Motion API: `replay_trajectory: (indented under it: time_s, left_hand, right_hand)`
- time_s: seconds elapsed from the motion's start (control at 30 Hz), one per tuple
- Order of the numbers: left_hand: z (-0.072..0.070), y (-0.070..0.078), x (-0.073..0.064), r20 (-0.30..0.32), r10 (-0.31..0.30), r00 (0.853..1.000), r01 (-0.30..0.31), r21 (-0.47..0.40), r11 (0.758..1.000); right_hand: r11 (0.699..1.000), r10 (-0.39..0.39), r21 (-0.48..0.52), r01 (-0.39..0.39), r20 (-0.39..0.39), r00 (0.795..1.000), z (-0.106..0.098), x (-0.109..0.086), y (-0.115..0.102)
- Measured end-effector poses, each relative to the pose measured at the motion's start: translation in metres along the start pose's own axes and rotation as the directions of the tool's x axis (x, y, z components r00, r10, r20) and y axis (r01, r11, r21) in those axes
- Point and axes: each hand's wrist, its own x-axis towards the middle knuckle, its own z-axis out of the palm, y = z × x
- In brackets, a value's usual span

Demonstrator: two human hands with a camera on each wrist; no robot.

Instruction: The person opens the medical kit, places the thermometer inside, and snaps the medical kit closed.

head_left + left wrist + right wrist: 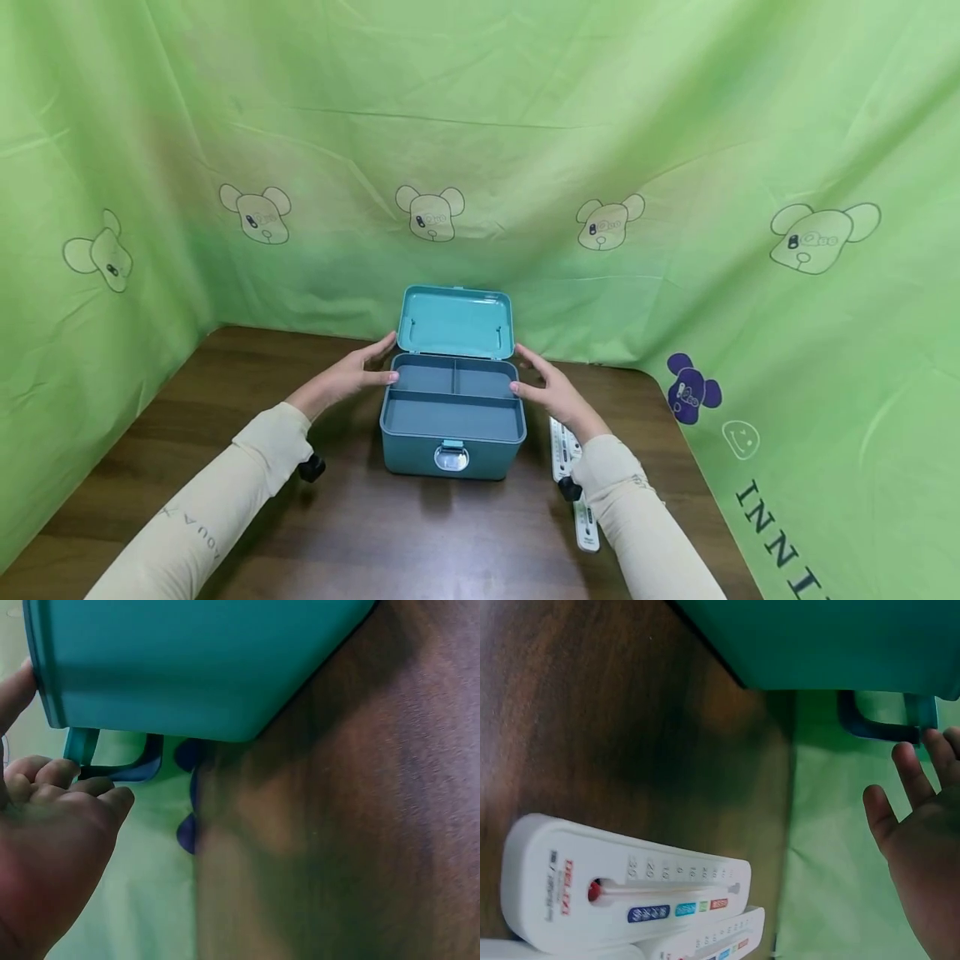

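Note:
A teal storage box (pixel 453 454) stands on the wooden table with its lid (pixel 455 323) raised at the back. Inside sits a grey-blue tray (pixel 450 417) divided into three compartments. My left hand (pixel 345 379) is at the box's left side, thumb at the rim and fingers extended toward the lid's edge. On the opposite side, my right hand (pixel 555 392) mirrors it, its thumb also near the rim. Behind the box hangs a dark handle (pixel 135 771); the fingertips of both hands are close to it in the wrist views.
White thermometers (pixel 630 881) lie on the table (pixel 337 533) to the right of the box, partly beneath my right forearm in the head view. A green printed curtain (pixel 495 150) surrounds the table's back and sides, close behind the raised lid.

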Motion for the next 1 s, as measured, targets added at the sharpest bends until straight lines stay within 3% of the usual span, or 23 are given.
replay_trajectory:
  time_s: [0.17, 0.4, 0.7, 0.9, 1.0]
  left_hand:
    - [0.005, -0.006, -0.003, 0.012, -0.001, 1.0, 0.002, -0.057, 0.998]
    - [0.009, -0.007, -0.006, 0.006, 0.005, 1.0, -0.005, -0.051, 0.999]
    - [0.013, -0.002, -0.01, -0.026, -0.009, 1.0, 0.008, -0.043, 0.999]
    - [0.023, 0.006, -0.02, -0.12, -0.025, 0.993, 0.023, -0.015, 1.0]
    - [0.031, 0.011, -0.026, -0.167, 0.01, 0.986, -0.007, 0.023, 1.0]
  right_hand:
    - [0.997, 0.053, 0.052, -0.054, 0.018, 0.998, 0.003, -0.008, -0.006]
    - [0.995, 0.067, 0.069, -0.067, 0.014, 0.998, 0.004, -0.008, 0.006]
    - [0.999, 0.023, -0.046, -0.023, 0.013, 1.0, 0.0, -0.012, -0.006]
    - [0.987, 0.0, -0.162, -0.003, -0.019, 1.0, 0.002, -0.018, -0.016]
    - [0.978, -0.004, -0.208, -0.005, -0.042, 0.999, 0.003, -0.026, -0.02]
